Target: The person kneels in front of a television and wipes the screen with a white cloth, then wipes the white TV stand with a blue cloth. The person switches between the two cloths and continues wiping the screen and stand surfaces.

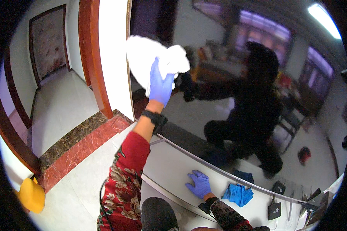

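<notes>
My left hand (161,83), in a blue-violet glove, is raised and holds a white cloth (147,55) against the left side of a large, dark, glossy television screen (190,121). Part of the cloth hides the screen's left edge. My right hand (200,184), gloved alike, rests with spread fingers on the white top of a low cabinet (164,164) below the screen. A crumpled blue cloth (238,194) lies on the cabinet just right of that hand, touching neither hand. The screen mirrors a person and the room.
A small black box (274,210) with cables stands on the cabinet's right part. At the left are a brown wooden door frame (95,57), a red and dark marble threshold (81,141) and a yellow object (32,195) on the floor. My knee is below the cabinet's front edge.
</notes>
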Demonstrator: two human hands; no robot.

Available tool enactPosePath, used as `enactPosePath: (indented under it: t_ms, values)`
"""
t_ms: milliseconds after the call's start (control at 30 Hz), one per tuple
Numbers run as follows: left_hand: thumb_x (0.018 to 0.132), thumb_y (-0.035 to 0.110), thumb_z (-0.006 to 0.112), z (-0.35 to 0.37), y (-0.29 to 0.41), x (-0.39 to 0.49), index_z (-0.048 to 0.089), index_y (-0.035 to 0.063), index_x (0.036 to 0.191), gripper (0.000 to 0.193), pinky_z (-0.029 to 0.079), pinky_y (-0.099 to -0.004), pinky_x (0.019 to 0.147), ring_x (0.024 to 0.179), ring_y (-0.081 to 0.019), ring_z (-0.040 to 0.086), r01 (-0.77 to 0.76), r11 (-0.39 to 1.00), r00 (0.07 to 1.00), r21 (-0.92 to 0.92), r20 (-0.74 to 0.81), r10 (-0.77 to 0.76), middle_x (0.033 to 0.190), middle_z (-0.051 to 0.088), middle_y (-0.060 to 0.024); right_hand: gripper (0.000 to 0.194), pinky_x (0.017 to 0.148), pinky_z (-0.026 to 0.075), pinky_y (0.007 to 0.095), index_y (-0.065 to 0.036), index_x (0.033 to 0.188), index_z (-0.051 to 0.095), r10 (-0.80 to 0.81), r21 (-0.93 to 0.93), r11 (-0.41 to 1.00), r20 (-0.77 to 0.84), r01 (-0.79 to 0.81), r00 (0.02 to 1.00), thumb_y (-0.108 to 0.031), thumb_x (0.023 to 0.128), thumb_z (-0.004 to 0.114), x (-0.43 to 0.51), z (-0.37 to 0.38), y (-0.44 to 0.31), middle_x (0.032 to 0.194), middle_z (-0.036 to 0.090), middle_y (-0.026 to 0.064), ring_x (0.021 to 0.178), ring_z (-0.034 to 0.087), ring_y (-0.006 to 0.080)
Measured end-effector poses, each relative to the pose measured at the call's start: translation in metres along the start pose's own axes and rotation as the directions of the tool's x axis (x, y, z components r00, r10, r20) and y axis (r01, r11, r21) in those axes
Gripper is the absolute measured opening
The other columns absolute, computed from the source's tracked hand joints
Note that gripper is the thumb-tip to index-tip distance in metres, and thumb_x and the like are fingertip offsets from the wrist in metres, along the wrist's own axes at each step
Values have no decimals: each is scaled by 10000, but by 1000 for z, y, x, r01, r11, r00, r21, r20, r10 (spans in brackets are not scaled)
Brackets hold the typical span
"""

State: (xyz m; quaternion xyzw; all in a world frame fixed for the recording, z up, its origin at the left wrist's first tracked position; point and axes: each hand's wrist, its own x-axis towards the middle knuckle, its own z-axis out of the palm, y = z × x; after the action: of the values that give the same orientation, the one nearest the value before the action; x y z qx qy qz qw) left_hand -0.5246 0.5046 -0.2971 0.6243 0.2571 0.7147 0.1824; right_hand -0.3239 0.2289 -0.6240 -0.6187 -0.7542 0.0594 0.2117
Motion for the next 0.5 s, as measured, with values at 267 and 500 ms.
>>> enactPosePath:
  t_ms: [267, 500]
  values:
    - [986, 186, 610, -14, -115, -191, 317, 172, 1457, 555, 439, -292, 508, 713, -113, 538, 568, 572, 672, -591, -67, -737, 991, 547, -8, 563, 1144, 327, 506, -124, 1330, 619, 39, 30, 999, 45, -41, 998, -462, 881, 649, 0, -2, -1, 1476, 500, 169, 1382, 437, 361]
    - [977, 150, 605, 15, -61, -193, 301, 26, 1500, 617, 511, -284, 833, 1064, -150, 564, 556, 754, 756, -349, -165, -634, 1273, 547, -81, 525, 1119, 394, 464, -96, 1328, 621, -39, 150, 988, 66, 28, 997, -410, 907, 638, -21, -18, -10, 1441, 532, 190, 1338, 488, 371]
